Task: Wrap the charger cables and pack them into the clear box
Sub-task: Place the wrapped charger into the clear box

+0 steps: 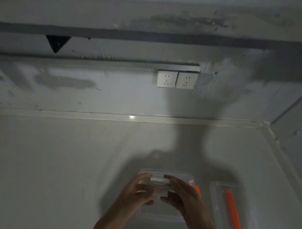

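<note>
**Hands hold a pale bundle over the clear box**

Both hands meet above the clear box [166, 173], which sits on the desk [56, 169] right under them. The left hand [138, 189] and the right hand [181, 194] are each closed on an end of a pale bundle [158, 185], likely a wrapped charger cable, though the dim blur leaves this uncertain. The bundle's long axis runs left to right between the palms, roughly across the box's longer side, and it hangs just above the opening, so the move I expect is straight down. Neither hand is clearly nearer. An orange piece [197, 191] shows at the box's right edge, beside the right hand. Further right, apart from the box, lies a clear lid or tray [217, 199] with an orange strip [233, 212]. Nothing stands between bundle and box. Two wall sockets [176, 79] sit well behind.
</note>
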